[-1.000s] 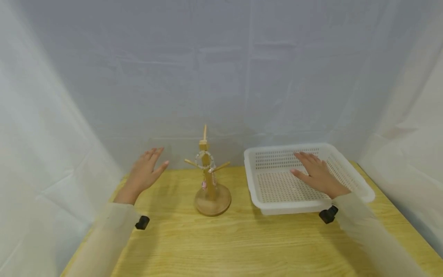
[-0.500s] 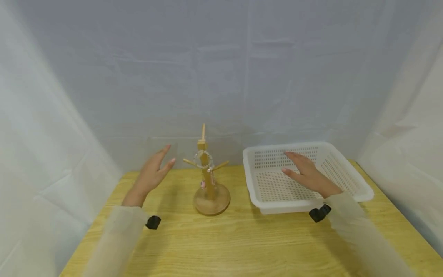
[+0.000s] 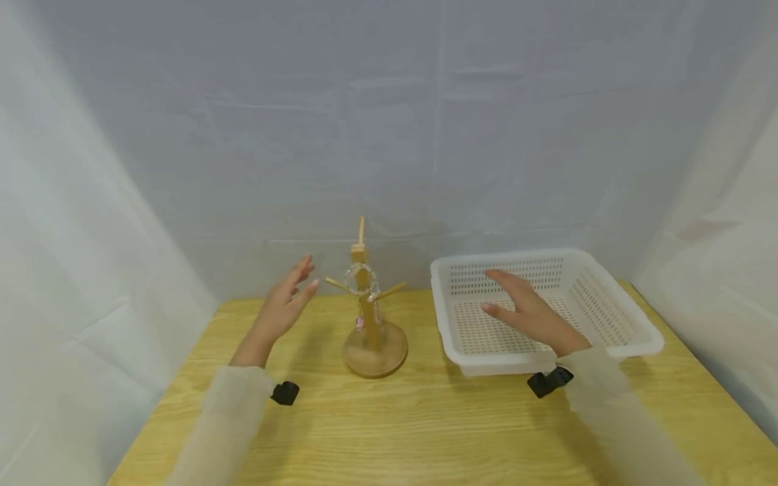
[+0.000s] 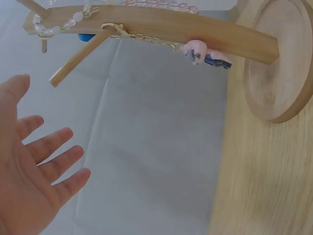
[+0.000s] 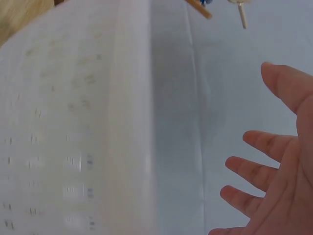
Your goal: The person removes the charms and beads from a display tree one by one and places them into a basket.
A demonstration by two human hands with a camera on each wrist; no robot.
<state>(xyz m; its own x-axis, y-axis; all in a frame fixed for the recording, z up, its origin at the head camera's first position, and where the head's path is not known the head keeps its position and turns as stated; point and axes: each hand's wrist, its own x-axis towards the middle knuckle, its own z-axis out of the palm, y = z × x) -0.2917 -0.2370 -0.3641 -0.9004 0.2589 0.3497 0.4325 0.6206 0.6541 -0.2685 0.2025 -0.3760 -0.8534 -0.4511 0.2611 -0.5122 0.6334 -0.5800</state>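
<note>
A wooden jewelry stand (image 3: 372,331) with a round base and short pegs stands on the table. From its upper part hangs a clear beaded bracelet (image 4: 73,21). A gold chain with a pink and dark blue charm (image 4: 195,52) hangs from a lower peg, and a pink beaded strand (image 4: 161,5) lies along the post's far side. My left hand (image 3: 281,310) is in the air just left of the stand, fingers spread, holding nothing. My right hand (image 3: 535,317) hovers above the white basket, fingers apart and nothing in them.
The white perforated plastic basket (image 3: 452,361) sits at the right of the yellow wood table (image 3: 389,432). Pale sheeting (image 3: 389,135) hangs behind the table and at both sides. A small black camera (image 3: 286,393) is strapped at the left wrist, another at the right.
Both hands have moved inward: the left hand rightward, closer to the stand, the right hand leftward over the basket. The stand, its jewelry and the basket have stayed in place.
</note>
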